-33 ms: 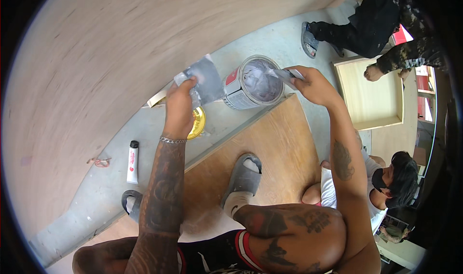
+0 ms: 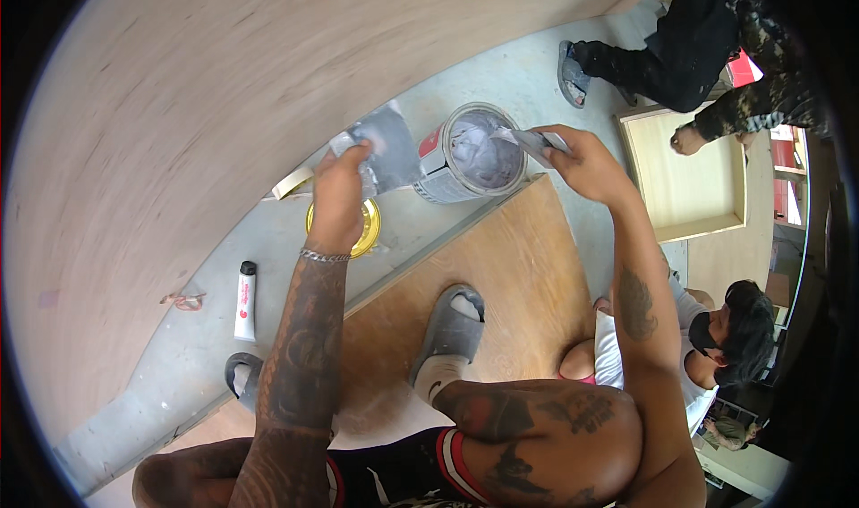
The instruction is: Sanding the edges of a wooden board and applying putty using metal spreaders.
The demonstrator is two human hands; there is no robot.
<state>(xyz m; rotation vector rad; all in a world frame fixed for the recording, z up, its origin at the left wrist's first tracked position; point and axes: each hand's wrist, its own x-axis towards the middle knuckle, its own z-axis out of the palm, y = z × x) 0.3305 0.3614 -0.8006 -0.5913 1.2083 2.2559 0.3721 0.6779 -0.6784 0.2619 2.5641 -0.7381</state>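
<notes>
My left hand (image 2: 338,195) is closed around a flat grey metal spreader plate (image 2: 391,155), with a smear of pale filler on its face near my thumb. To the right of the plate stands an open tin can (image 2: 437,177), partly filled with greyish-lilac putty (image 2: 470,150). A putty knife (image 2: 535,141) is gripped in my right hand (image 2: 586,164) at the can's right rim. Its blade points left over the can, and the tip meets the putty. Below my left hand lies a round gold lid (image 2: 369,235), partly hidden by the wrist.
A large wooden panel (image 2: 179,132) rises along the left. On the floor are a white tube with black cap (image 2: 246,302) and a roll of tape (image 2: 293,182). My slippered foot (image 2: 450,329) rests on a wood board (image 2: 510,266). Co-workers are at the right, one touching a wooden tray (image 2: 684,182).
My left hand and the plate have shifted very slightly right, with a small tilt. My right hand with the putty knife looks almost unmoved. The co-worker's hand at the tray has moved a little left.
</notes>
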